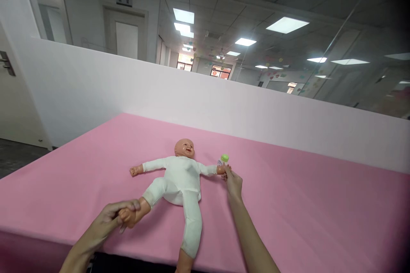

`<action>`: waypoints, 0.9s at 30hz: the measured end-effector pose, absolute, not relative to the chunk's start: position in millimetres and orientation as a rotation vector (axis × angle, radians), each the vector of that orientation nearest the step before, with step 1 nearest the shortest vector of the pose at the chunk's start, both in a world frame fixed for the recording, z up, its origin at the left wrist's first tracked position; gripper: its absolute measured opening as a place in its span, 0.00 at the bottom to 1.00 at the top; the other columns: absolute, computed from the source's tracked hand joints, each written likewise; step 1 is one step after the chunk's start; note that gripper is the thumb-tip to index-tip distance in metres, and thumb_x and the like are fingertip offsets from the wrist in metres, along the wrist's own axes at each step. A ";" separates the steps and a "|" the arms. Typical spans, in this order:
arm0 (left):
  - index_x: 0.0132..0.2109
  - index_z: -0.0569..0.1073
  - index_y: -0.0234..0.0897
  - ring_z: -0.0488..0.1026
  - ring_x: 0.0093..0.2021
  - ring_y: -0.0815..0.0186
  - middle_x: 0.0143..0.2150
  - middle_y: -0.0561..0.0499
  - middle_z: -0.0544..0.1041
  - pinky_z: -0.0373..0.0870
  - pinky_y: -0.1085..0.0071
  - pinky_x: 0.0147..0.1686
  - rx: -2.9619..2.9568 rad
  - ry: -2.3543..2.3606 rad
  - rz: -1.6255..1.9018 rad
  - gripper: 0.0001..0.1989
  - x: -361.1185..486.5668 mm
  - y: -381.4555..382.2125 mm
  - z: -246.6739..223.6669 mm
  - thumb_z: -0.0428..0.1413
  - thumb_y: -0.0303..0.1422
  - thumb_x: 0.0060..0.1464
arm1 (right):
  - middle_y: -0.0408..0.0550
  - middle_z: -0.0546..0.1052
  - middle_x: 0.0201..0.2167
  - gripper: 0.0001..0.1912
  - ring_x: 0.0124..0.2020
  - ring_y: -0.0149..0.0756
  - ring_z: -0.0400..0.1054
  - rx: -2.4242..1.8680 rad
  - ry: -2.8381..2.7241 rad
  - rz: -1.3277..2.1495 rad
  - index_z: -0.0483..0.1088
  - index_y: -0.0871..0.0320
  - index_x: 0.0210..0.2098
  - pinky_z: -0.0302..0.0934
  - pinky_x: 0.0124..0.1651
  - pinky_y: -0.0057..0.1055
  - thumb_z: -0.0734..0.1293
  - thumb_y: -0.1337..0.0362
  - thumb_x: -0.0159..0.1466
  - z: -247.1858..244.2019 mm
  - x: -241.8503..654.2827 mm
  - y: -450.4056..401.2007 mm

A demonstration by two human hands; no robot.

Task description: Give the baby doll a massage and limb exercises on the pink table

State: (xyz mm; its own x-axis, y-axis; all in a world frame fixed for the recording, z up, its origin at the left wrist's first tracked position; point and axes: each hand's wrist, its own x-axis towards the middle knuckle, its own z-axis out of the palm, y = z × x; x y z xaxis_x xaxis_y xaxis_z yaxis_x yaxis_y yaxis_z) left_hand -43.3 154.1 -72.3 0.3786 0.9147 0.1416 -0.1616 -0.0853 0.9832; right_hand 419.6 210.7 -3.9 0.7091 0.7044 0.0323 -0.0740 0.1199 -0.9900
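Observation:
A baby doll (182,175) with a white cloth body and plastic head, hands and feet lies on its back on a pink-covered table (288,213). My left hand (110,217) is closed around the doll's foot at the lower left, thumb below and fingers over the ankle. At the other side, my right hand (233,181) pinches the doll's hand, with that arm stretched out sideways. Just behind my right fingers stands a small bottle with a green cap (224,158), its lower part partly hidden. The doll's other leg reaches toward the table's front edge.
A low white wall (205,98) runs along the table's back, with a glass pane above it. Through the glass show ceiling lights and a further room. To the left is a door (16,81) with a metal handle.

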 end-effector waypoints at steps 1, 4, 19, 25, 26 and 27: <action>0.42 0.81 0.32 0.68 0.30 0.64 0.47 0.37 0.78 0.67 0.71 0.25 1.371 0.725 1.052 0.34 -35.5 161.8 -65.3 0.64 0.63 0.49 | 0.43 0.72 0.20 0.32 0.23 0.29 0.64 -1.325 -0.647 0.610 0.78 0.65 0.29 0.67 0.30 0.28 0.81 0.41 0.43 7.7 409.8 211.5; 0.44 0.81 0.33 0.68 0.30 0.66 0.47 0.38 0.77 0.67 0.71 0.27 1.458 0.585 1.002 0.31 -7.0 186.4 -42.3 0.63 0.60 0.54 | 0.45 0.72 0.22 0.32 0.24 0.32 0.66 -1.320 -0.874 0.612 0.78 0.64 0.30 0.68 0.31 0.29 0.79 0.38 0.48 37.6 376.7 215.9; 0.54 0.79 0.32 0.64 0.30 0.69 0.44 0.42 0.76 0.64 0.70 0.34 1.555 0.415 0.917 0.31 67.7 223.1 -17.1 0.59 0.57 0.61 | 0.46 0.74 0.23 0.28 0.24 0.30 0.63 -1.328 -1.316 0.564 0.72 0.61 0.25 0.57 0.27 0.25 0.70 0.40 0.61 30.5 313.5 227.2; 0.50 0.81 0.35 0.68 0.31 0.66 0.47 0.40 0.78 0.68 0.71 0.30 1.478 0.626 0.993 0.25 7.4 176.1 -27.8 0.60 0.54 0.61 | 0.44 0.70 0.19 0.32 0.22 0.31 0.64 -1.378 -0.851 0.597 0.76 0.64 0.27 0.65 0.28 0.28 0.77 0.37 0.48 29.5 390.1 228.2; 0.49 0.81 0.35 0.69 0.32 0.64 0.47 0.39 0.78 0.69 0.71 0.30 1.460 0.662 1.005 0.26 -3.6 167.4 -34.4 0.61 0.54 0.60 | 0.45 0.71 0.20 0.32 0.23 0.31 0.64 -1.394 -0.792 0.599 0.77 0.64 0.28 0.66 0.29 0.29 0.78 0.38 0.46 23.0 404.1 226.6; 0.48 0.82 0.35 0.70 0.33 0.63 0.47 0.39 0.79 0.70 0.71 0.29 1.439 0.695 1.019 0.28 -13.7 159.3 -42.6 0.62 0.56 0.58 | 0.45 0.72 0.20 0.32 0.23 0.31 0.65 -1.418 -0.758 0.598 0.77 0.65 0.29 0.67 0.30 0.29 0.79 0.38 0.45 14.5 417.0 224.7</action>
State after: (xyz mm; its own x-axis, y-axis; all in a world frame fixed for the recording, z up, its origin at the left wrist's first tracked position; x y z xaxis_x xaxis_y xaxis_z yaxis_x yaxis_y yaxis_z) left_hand -13.7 159.3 -42.6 0.4410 0.8770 0.1906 -0.1423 -0.1414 0.9797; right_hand 417.0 224.7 14.5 0.6376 0.7628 0.1078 0.0733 0.0792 -0.9942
